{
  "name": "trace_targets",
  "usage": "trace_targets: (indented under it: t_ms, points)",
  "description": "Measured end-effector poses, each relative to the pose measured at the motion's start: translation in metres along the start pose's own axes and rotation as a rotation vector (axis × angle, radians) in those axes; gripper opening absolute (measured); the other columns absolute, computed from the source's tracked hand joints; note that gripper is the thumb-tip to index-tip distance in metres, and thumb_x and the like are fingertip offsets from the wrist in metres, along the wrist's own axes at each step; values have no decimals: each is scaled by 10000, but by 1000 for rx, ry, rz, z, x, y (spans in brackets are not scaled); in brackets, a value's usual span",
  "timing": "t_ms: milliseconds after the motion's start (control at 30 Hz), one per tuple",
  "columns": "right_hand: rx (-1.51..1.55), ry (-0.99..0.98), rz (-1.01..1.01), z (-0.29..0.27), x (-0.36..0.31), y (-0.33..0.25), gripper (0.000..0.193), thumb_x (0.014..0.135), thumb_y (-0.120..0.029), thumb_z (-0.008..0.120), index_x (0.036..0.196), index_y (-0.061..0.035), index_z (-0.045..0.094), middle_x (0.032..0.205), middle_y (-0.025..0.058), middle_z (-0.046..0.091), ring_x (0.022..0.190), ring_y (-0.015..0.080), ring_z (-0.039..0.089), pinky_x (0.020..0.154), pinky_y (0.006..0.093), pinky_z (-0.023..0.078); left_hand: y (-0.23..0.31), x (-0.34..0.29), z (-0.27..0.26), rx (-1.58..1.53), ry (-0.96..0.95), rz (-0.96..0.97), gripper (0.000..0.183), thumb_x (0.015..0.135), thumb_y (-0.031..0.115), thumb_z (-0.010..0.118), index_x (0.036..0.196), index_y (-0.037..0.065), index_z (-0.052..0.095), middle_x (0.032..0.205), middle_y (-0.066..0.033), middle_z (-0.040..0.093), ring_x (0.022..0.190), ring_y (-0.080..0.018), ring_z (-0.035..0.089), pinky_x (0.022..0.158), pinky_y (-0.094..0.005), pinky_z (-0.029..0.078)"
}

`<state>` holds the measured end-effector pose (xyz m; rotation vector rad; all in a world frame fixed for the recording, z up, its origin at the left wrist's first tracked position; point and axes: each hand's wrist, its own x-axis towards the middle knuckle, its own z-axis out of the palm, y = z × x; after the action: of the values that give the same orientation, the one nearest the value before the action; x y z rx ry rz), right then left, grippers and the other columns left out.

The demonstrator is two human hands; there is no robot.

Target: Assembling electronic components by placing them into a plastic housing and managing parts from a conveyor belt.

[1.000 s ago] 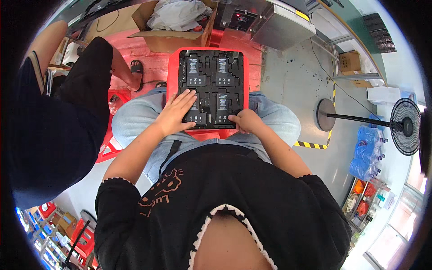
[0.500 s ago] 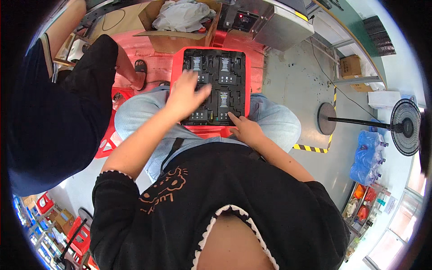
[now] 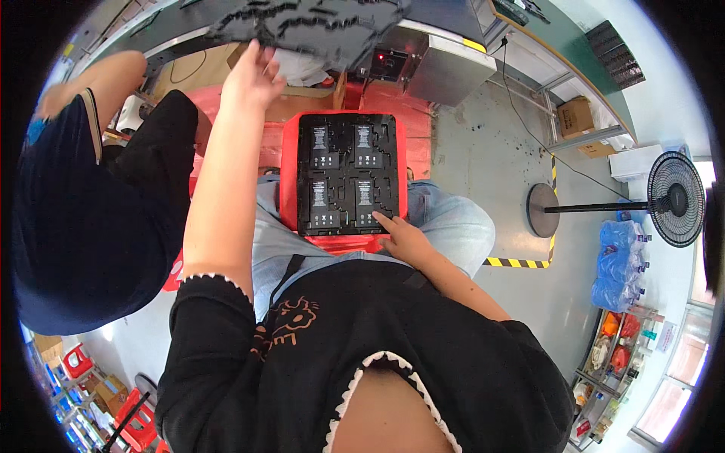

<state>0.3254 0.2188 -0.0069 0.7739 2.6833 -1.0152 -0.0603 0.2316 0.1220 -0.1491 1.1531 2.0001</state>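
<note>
Head view: left hand point(image 3: 249, 75) grips moulded black tray point(image 3: 317, 26); right hand point(image 3: 404, 240) flat on slotted tray point(image 3: 347, 177)

1. Wearer had on a black short-sleeved top point(image 3: 393, 340); sleeve hems were trimmed in small white scalloped stitching, at about 9 o'clock and 6 o'clock in the view.
2. The chest carried an orange cartoon print with lettering point(image 3: 291, 328), at roughly 7 o'clock from centre.
3. A dark strap point(image 3: 287, 273) ran diagonally over the top's front.
4. Light blue jeans point(image 3: 445, 223) covered both thighs.
5. Left hand point(image 3: 251, 75) and right hand point(image 3: 404, 240) were bare: no gloves, rings or watch visible; forearms uncovered.
</note>
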Motion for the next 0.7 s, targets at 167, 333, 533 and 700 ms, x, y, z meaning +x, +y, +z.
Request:
trace_targets:
  t_ms: [167, 333, 533, 700]
  points:
    - [360, 149, 52, 12, 12, 26, 471, 856, -263, 579, 1283, -94, 473, 824, 145, 609, 700, 273, 621, 597, 372, 495, -19, -46, -75, -23, -139, 25, 370, 928, 345, 507, 1175, 70, 537, 1069, -67, 621, 946, -247, 583, 904, -387, 442]
    - [1287, 29, 412, -45, 24, -14, 589, 918, -530, 418, 1054, 25, 562, 652, 108, 606, 448, 178, 564, 405, 275, 417, -69, -63, -173, 564, -53, 171, 323, 914, 297, 536, 1078, 28, 611, 1069, -78, 636, 988, -230, 589, 877, -342, 433]
    - [428, 106, 486, -53, 76, -3, 598, 864, -552, 499, 936, 29, 620, 807, 223, 639, 612, 299, 647, 557, 386, 511, -157, -47, -178, 1339, 170, 549, 320, 878, 277, 547, 866, -23, 657, 807, -241, 633, 773, -402, 602, 746, -422, 475]
    - [147, 260, 536, -25, 98, 64, 575, 831, -530, 544, 973, 21, 625, 936, 263, 622, 897, 386, 614, 740, 464, 495, -173, -46, -157, 1496, 169, 494, 377, 880, 346, 543, 900, -11, 662, 862, -244, 642, 856, -400, 610, 795, -444, 462]
